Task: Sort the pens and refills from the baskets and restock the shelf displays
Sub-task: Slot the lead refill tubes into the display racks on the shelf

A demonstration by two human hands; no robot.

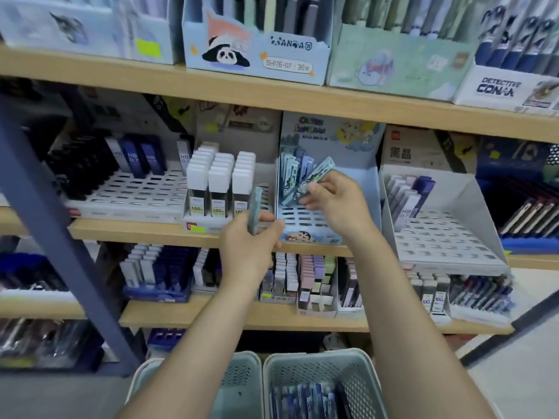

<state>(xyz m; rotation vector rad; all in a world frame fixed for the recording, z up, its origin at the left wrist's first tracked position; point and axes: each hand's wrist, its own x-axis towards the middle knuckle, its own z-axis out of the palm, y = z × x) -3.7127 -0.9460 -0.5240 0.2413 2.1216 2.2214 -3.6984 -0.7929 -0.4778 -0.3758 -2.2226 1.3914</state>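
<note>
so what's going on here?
A person is restocking lead-refill cases on a shelf. The right hand pinches a light blue case, tilted, over the cartoon display tray. The left hand holds another case upright, waiting. Two baskets sit below; the right one holds more packs.

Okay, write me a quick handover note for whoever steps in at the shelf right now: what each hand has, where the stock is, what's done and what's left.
Left hand: grips a light-blue refill case upright, in front of the middle shelf.
Right hand: pinches a patterned light-blue refill case, tilted over the cartoon display tray.
Stock: a few matching cases stand in the tray's back-left corner; most of its slots are bare. The right basket below holds blue packets; the left basket is partly hidden by the arm.
Done: some cases slotted.
Left: slot both held cases, then sort the rest from the baskets.
</note>
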